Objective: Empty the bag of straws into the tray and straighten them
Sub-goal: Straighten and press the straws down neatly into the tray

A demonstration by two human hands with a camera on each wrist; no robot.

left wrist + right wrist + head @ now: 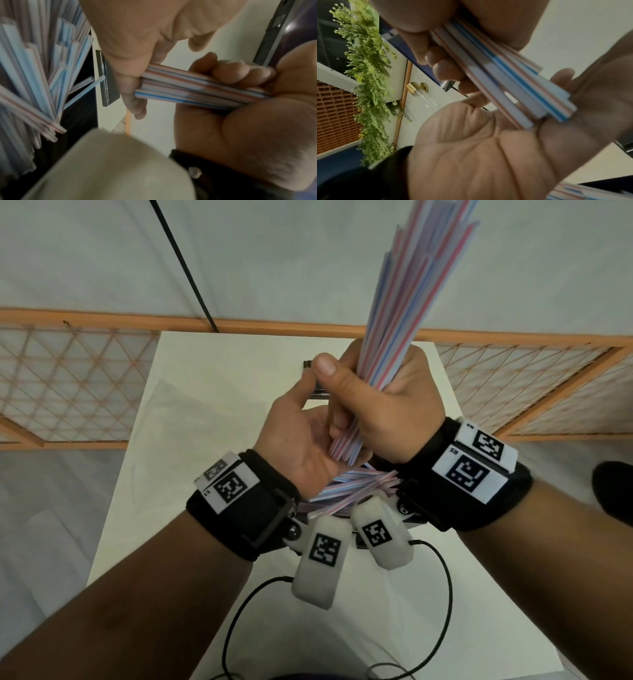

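Note:
My right hand (400, 405) grips a bundle of red- and blue-striped white straws (404, 313), held upright with the tops fanning out. The bundle's lower ends (539, 115) butt against the flat palm of my left hand (301, 433), whose thumb points up beside the bundle. In the left wrist view the right fingers (240, 71) are wrapped round the bundle (197, 88). Below the hands several loose straws (356, 484) lie in the black tray (313, 364), mostly hidden by my wrists. The tray's rim (109, 86) and its straws (34, 81) show in the left wrist view.
The clear, flat bag (185, 412) lies on the white table (154, 508), left of the tray. An orange lattice fence (85, 385) runs behind the table. Black cables (239, 611) trail over the table's near part. A dark shoe (613, 491) is on the floor at right.

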